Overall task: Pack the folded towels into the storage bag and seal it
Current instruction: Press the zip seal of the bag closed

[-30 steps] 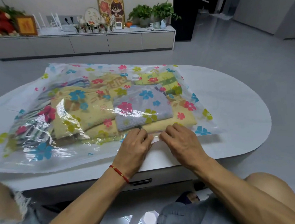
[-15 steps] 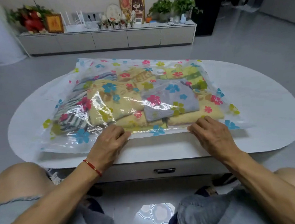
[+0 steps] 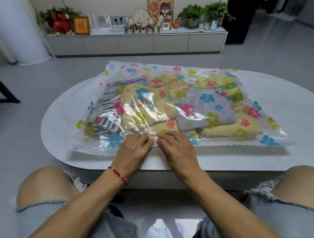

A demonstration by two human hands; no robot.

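On the white oval table (image 3: 62, 126) the clear flowered bag (image 3: 167, 74) lies flat, spread from near the left end almost to the right, its open mouth along the near edge. Inside it, at the left, sits a striped towel (image 3: 105, 111); just beside that a yellow towel (image 3: 147, 108), with a grey towel (image 3: 204, 111) next along, lying on top of more yellow cloth, and a green-and-yellow one (image 3: 223, 84) at the back right. A small white valve (image 3: 192, 80) shows on the bag's top, toward the far side. At the near edge, a little left of the middle, the left hand (image 3: 131, 154), a red bracelet (image 3: 117, 174) on its wrist, has its fingers curled down onto the bag's seal strip, pinching it. The right hand (image 3: 177, 149) is right beside it, fingertips almost touching the left's, curled the same way and pinching the same strip. Both knees in frayed denim shorts (image 3: 291, 207) sit below the table's near edge.
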